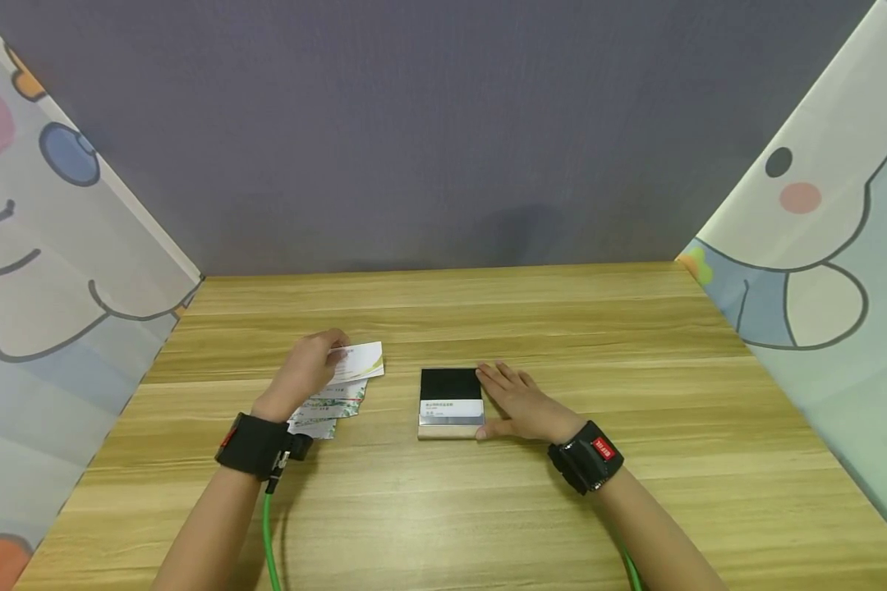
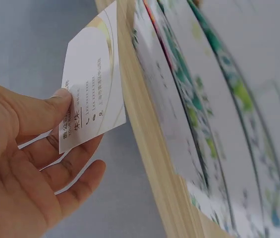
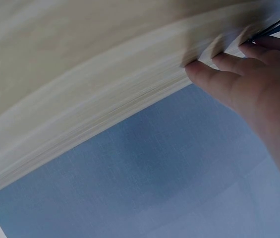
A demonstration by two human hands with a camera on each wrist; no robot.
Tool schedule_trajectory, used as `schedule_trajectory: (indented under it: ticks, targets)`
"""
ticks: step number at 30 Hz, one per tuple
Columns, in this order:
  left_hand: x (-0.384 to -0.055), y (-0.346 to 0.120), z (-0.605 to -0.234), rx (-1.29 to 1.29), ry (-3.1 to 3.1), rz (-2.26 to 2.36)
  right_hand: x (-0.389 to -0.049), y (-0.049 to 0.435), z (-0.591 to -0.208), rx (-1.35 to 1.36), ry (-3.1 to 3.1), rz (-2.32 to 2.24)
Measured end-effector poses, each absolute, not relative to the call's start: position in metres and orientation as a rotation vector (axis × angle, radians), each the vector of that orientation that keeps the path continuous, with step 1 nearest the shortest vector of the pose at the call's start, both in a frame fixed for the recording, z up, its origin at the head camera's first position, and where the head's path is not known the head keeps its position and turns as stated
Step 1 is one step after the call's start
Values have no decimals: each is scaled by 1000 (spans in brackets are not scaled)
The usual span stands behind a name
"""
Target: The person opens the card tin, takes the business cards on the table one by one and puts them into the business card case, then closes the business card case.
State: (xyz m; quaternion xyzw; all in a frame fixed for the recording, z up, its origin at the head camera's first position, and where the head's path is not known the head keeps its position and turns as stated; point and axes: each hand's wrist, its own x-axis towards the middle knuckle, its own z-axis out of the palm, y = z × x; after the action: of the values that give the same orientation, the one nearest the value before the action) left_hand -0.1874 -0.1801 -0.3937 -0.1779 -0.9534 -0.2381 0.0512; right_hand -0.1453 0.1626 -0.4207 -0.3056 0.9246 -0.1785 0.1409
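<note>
My left hand [image 1: 307, 369] pinches a white business card [image 2: 91, 74] with a gold curve between thumb and fingers. In the left wrist view the card is tilted up off the table. Below it lie overlapping cards [image 1: 327, 410] with green leafy edges, partly hidden by the hand and wrist. A flat business card holder [image 1: 451, 384], black at the top and silvery along the bottom, lies right of them with a white card [image 1: 451, 408] across it. My right hand [image 1: 521, 406] rests at its right edge, fingers spread, thumb near the lower corner.
The wooden table [image 1: 547, 517] runs back to a grey panel [image 1: 443, 148]. Cartoon-printed panels stand on the left [image 1: 59, 246] and right [image 1: 820, 213]. Each wrist wears a black strap, and green cables [image 1: 269, 542] trail toward the front.
</note>
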Motion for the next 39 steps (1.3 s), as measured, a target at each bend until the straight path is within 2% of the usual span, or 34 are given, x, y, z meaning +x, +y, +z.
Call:
schedule_trajectory:
  ticks: [22, 39]
  targets:
    - [-183, -123, -382, -761, -2866, -839, -146, 163, -422, -883, 2672, -538]
    - [-180, -79, -390, -956, -2894, -1001, -147, 160, -422, -867, 2683, -519]
